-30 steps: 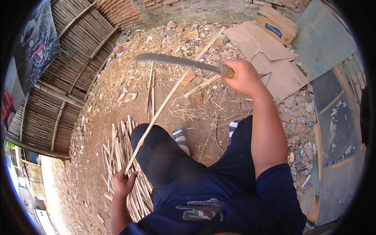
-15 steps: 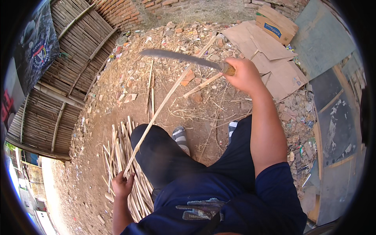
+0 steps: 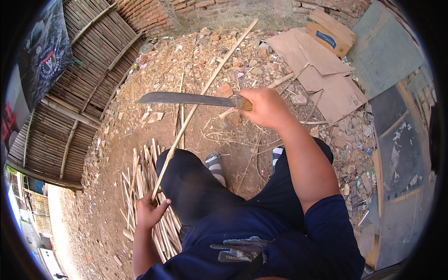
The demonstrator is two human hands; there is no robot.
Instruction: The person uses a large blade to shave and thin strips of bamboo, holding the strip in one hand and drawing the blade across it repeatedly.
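A machete with a long dark blade and wooden handle is gripped in my right hand. Its blade points left and crosses a long pale bamboo strip; whether the two touch I cannot tell. My left hand holds the strip's near end beside my left knee, with the thumb lying along it. From there the strip slants over the knee, up and to the right, toward the brick wall. Beside my left leg, a bundle of split bamboo strips lies on the ground, partly hidden by my hand and leg.
Bamboo slat panels stand on the left. A cardboard box and flattened cardboard lie at the far right, near grey boards. Rubble and straw cover the ground before a brick wall. My feet wear striped slippers.
My right hand has moved left and nearer with the machete, and its blade now lies almost level. The bamboo strip's far end has risen toward the wall, while my left hand has shifted slightly.
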